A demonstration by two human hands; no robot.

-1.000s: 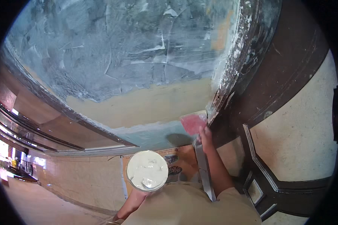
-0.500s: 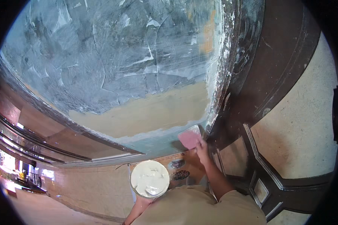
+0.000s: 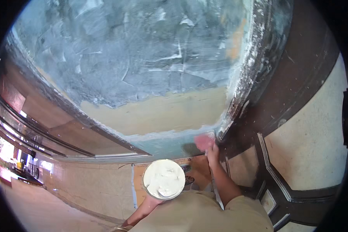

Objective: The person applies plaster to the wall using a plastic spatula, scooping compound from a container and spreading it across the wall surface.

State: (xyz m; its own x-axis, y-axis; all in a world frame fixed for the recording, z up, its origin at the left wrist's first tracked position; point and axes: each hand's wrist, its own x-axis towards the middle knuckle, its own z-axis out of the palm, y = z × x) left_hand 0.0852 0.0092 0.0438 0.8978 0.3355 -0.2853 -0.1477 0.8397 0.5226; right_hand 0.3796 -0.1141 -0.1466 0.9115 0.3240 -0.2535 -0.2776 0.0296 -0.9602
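Observation:
My left hand holds up a round white tub of pale putty from below, close to my chest; the fingers are mostly hidden under it. My right hand grips a pink flat scraper and presses it against the low right corner of the wall. That wall patch is covered with grey-blue smeared filler, with a bare tan band under it and a blue strip along the bottom.
A dark brown carved door frame runs down the right side, its edge flecked with white. Brown moulding borders the wall on the left. Tiled floor and my shoes show below.
My right hand has slid the pink scraper down the wall's right edge to the bottom corner. The tub has stayed in front of my chest.

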